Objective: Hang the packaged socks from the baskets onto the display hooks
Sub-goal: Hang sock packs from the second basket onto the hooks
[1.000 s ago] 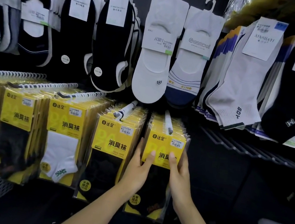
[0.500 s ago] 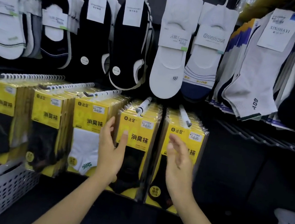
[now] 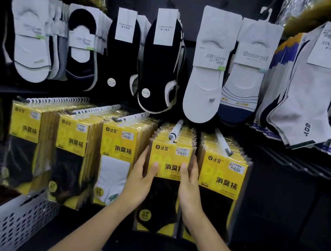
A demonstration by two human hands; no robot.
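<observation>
Pack: yellow-and-black film-wrapped sock pack [image 3: 162, 200], frontmost on white display hook [image 3: 176, 130].
Left hand [image 3: 140, 179]: pinches pack's left edge.
Right hand [image 3: 190, 187]: pinches right edge.
Handling: likely light, slick film; grip stiff yellow card edges.

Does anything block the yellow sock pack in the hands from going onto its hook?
Nothing visible does. The left hand and right hand grip the pack by its sides, its top edge right at the bare tip of the hook.
</observation>
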